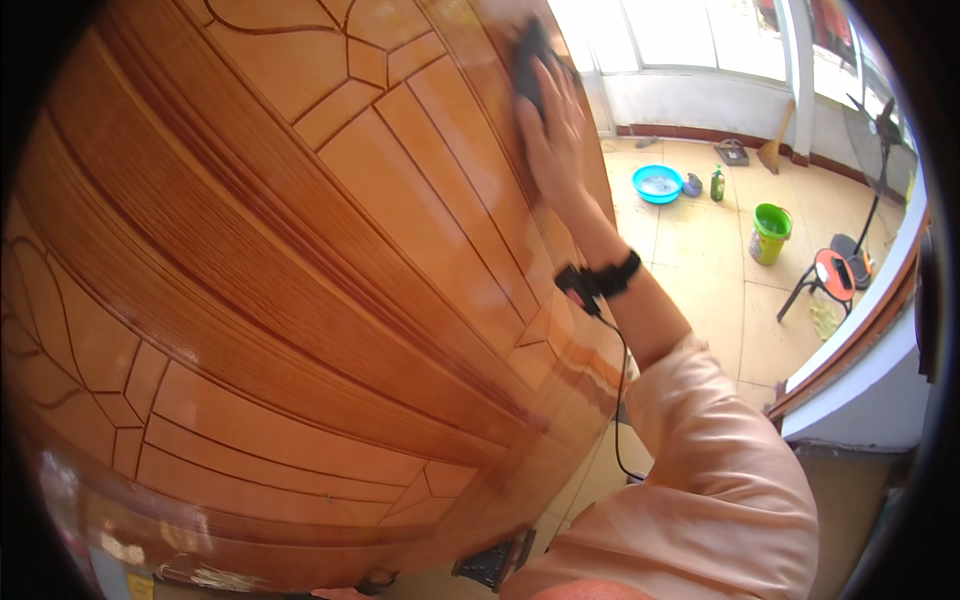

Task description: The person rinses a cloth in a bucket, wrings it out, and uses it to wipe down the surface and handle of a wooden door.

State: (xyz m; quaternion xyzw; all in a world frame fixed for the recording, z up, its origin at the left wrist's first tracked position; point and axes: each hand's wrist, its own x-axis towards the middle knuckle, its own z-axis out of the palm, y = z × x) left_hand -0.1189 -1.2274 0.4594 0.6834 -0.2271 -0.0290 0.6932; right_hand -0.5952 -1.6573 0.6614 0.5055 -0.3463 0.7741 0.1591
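A large wooden door (300,247) with carved panels and a glossy finish fills the left and middle of the view. My right hand (555,127) reaches up against the flat border near the door's upper right edge. Under its fingers is a dark cloth (531,64), pressed to the wood; whether it is a cloth or a pad is blurred. A black band with a small device (581,289) and a cable is on the right wrist. At the bottom rim, a sliver of what looks like my left hand (341,593) shows beside the door's lower edge; its fingers are mostly hidden.
On the tiled floor (694,247) beyond the door stand a blue basin (657,185) of sudsy water, a green bottle (718,184), a green bucket (770,234) and a red-topped stool (834,276). A broom (776,146) leans by the wall near a standing fan (877,150). A doorframe (855,345) rises at right.
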